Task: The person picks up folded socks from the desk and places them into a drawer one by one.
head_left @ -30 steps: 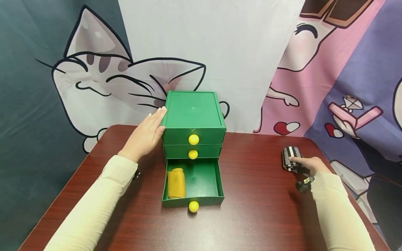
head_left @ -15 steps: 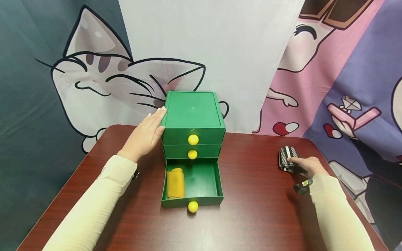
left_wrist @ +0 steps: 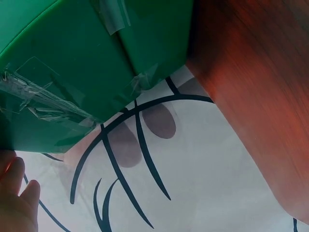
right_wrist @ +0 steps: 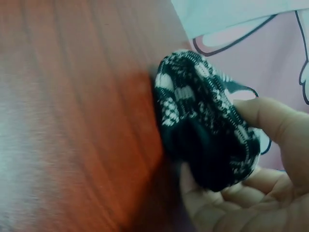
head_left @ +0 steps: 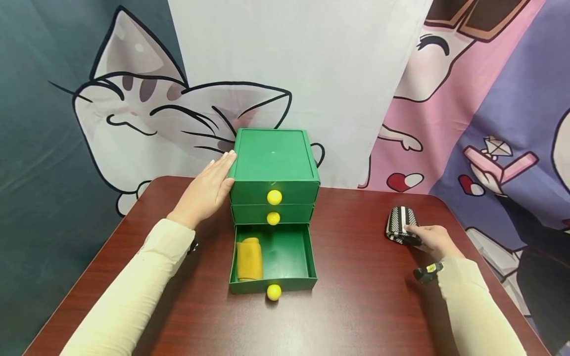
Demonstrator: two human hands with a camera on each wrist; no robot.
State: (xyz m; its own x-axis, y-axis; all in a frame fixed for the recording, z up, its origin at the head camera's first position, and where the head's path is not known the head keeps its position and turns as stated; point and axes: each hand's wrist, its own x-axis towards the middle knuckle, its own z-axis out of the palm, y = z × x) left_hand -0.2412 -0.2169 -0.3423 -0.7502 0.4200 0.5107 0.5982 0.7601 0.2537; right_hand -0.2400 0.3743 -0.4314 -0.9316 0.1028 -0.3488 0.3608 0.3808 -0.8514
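In the head view, a green drawer unit (head_left: 275,155) with yellow ball knobs stands on the table, its bottom drawer (head_left: 289,252) pulled out. A folded yellow cloth (head_left: 250,259) lies at the left inside that drawer. My left hand (head_left: 202,190) rests with straight fingers against the unit's upper left side; the left wrist view catches only some fingers (left_wrist: 21,193) beside the green wall. At the right, my right hand (head_left: 434,240) grips a rolled black-and-white knitted cloth (head_left: 401,225). In the right wrist view, my thumb lies on top of this knitted cloth (right_wrist: 207,121) and fingers curl beneath it.
The brown table (head_left: 356,277) extends around the drawer unit. Behind it hangs a printed cloth backdrop (head_left: 334,74) with cartoon figures. Clear tape (left_wrist: 43,99) covers seams on the unit's side.
My right hand has moved a little to the left with the black-and-white knitted cloth, which now tilts slightly. My left hand, the drawer and the yellow cloth have stayed in place.
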